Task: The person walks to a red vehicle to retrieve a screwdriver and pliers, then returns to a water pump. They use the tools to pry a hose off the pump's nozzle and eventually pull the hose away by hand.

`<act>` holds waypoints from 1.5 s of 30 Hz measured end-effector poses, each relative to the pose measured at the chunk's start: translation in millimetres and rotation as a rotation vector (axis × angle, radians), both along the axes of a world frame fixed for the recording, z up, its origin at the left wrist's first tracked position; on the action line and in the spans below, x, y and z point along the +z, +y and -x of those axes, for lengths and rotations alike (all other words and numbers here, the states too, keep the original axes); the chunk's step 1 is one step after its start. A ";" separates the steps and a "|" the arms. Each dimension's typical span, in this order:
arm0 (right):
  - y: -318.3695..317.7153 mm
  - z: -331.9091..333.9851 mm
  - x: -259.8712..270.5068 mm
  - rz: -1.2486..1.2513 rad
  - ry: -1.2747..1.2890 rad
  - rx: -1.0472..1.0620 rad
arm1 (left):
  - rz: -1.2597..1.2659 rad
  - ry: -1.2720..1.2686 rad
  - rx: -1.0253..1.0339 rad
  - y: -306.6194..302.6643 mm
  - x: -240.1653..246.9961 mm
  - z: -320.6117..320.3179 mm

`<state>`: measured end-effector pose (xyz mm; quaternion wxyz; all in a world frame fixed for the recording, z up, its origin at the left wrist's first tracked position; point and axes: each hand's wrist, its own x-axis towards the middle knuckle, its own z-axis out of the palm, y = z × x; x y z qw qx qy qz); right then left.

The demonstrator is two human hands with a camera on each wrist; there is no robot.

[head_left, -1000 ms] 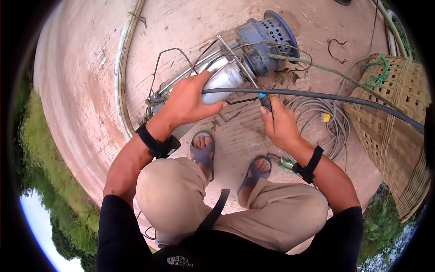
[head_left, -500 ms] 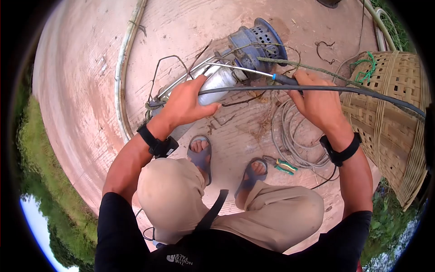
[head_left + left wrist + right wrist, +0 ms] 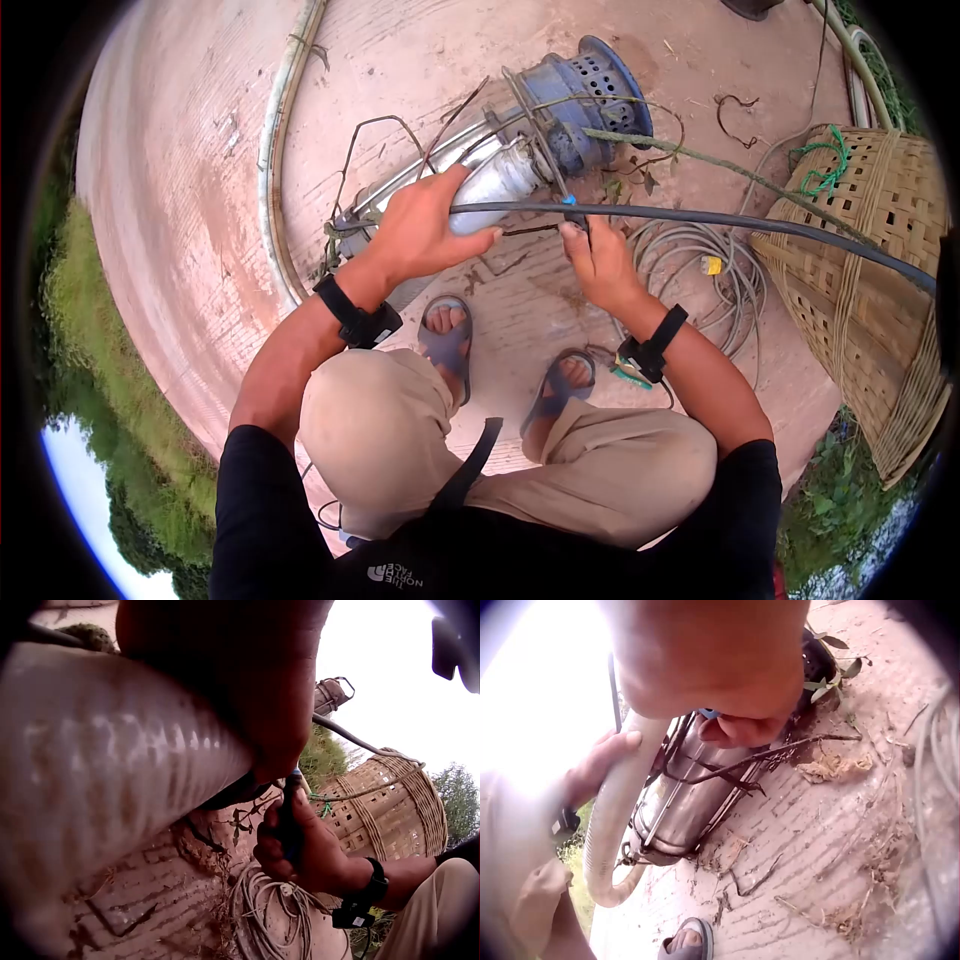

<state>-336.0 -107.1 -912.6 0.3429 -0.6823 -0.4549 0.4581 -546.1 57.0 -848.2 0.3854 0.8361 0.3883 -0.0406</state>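
Observation:
My left hand is curled over a pale, ribbed hose beside the metal pump body. Black cable passes from that hand across to the right. In my right hand is a screwdriver with a dark handle and blue collar, gripped by the handle. Its shaft points away from me across the neck between the pale hose and the blue perforated pump end. Where its tip touches cannot be told. The right wrist view shows the right hand covering the handle.
A woven basket with green string stands at the right. Coiled grey cable lies on the ground near it. Pliers are partly hidden by the right wrist, beside a sandalled foot. A pale pipe runs along the left.
My right hand first swung right, drawing the screwdriver nearly level, then came back left and its shaft now stands steeper. The left hand has barely moved.

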 end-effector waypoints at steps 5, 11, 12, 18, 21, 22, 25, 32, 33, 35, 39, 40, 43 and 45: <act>-5.4 12.1 8.7 0.168 0.291 -0.071 | -0.055 0.006 0.045 -7.0 -5.6 4.4; 0.8 -21.9 39.0 -0.029 -0.075 0.040 | -0.040 0.032 0.030 -6.2 -4.3 9.1; -3.3 -32.1 53.5 -0.023 -0.068 0.043 | -0.044 0.033 0.032 -3.5 -3.3 10.6; -47.3 -80.9 112.0 -0.169 -0.321 0.058 | 0.088 -0.232 0.071 2.4 6.3 15.7; -52.8 -87.2 128.9 -0.161 -0.390 0.071 | 0.090 -0.392 0.019 17.3 19.9 1.5; -49.1 -86.9 135.7 -0.096 -0.394 0.090 | 0.129 -0.449 -0.010 22.2 22.0 -5.3; -40.3 -82.4 138.2 -0.074 -0.415 0.112 | 0.165 -0.579 -0.031 35.2 34.1 -31.1; -22.9 -83.6 159.6 -0.123 -0.644 0.200 | 0.084 -0.387 -0.135 49.6 28.5 -47.3; -17.6 -83.3 167.0 -0.123 -0.640 0.199 | 0.030 -0.389 -0.143 47.6 28.8 -43.6; -6.1 -79.9 179.6 -0.121 -0.821 0.298 | -0.024 -0.387 -0.158 40.8 27.0 -37.3; 15.3 -72.2 185.1 -0.170 -0.915 0.421 | -0.057 -0.483 -0.099 33.2 18.9 -29.6; 18.0 -77.3 186.7 -0.171 -0.911 0.422 | -0.072 -0.483 -0.091 33.2 17.4 -28.0; 14.3 -95.1 186.3 -0.168 -0.891 0.419 | -0.073 -0.498 -0.028 26.1 17.3 -25.3; 6.4 -101.0 191.1 -0.184 -0.786 0.354 | -0.070 -0.509 0.002 21.8 12.4 -23.7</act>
